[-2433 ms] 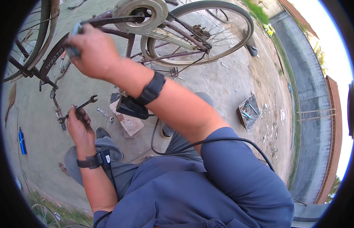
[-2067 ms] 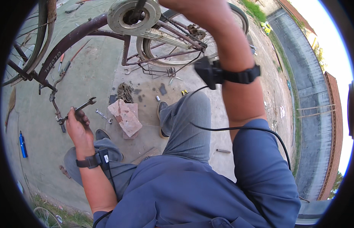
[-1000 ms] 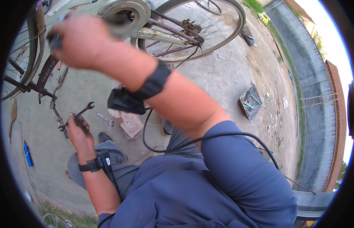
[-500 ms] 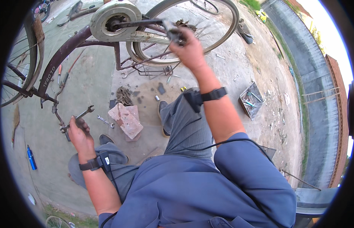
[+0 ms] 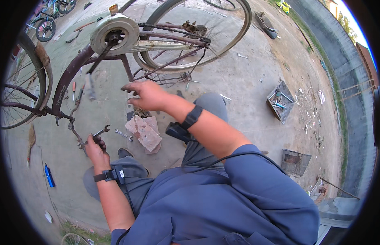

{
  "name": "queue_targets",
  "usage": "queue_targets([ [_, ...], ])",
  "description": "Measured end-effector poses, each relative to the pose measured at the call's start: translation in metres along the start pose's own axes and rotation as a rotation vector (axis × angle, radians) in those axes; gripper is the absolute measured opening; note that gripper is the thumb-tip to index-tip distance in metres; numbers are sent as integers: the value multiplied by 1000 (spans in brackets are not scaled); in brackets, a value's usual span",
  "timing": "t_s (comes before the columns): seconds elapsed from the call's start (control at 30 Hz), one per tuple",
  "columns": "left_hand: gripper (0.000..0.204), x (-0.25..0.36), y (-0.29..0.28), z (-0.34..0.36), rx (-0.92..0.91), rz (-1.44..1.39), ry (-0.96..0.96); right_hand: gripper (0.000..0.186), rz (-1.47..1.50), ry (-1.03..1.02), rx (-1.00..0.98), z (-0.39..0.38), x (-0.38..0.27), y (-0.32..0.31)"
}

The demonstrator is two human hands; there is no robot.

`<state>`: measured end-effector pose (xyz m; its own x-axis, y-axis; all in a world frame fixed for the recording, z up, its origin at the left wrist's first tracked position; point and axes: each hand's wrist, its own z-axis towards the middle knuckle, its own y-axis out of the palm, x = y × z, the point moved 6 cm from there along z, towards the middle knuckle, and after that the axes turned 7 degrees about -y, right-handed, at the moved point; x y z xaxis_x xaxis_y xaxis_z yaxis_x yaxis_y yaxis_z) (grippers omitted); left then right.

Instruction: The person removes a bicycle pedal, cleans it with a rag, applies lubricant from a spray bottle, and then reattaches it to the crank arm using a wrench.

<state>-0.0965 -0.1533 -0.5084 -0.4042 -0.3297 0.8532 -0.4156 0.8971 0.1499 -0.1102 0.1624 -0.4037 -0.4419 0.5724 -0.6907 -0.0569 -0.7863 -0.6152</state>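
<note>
A purple bicycle stands upside down in front of me, its handlebar resting on the ground. My right hand is in the air beside the frame, fingers loosely stretched to the left and nothing in them. Left of that hand, the pedal, blurred by motion, hangs from the crank arm at the round chain cover. Low at the left, my left hand is closed round an open-end wrench, next to the handlebar end.
A reddish stone block lies before my feet, with another wrench beside it. To the right stand a tool tray and a wire basket. A screwdriver, a blue bottle-like object and a brush lie at left.
My right hand has come off the pedal and moved left and nearer to me. The crank has swung from pointing right to pointing down-left. My left hand keeps the wrench.
</note>
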Motion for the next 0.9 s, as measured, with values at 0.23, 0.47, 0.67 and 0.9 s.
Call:
queue_targets([
  [0.23,21,-6,-1,3,-34,38,1,43,-55,310,47,-75,46,-80],
  [0.47,22,-8,1,1,-16,58,-10,43,306,514,177,-129,85,-90],
  [0.67,23,-5,2,-2,-5,63,15,39,217,488,153,-125,94,-84],
  [0.9,23,-6,1,-1,-2,66,-6,38,197,510,104,-124,91,-80],
])
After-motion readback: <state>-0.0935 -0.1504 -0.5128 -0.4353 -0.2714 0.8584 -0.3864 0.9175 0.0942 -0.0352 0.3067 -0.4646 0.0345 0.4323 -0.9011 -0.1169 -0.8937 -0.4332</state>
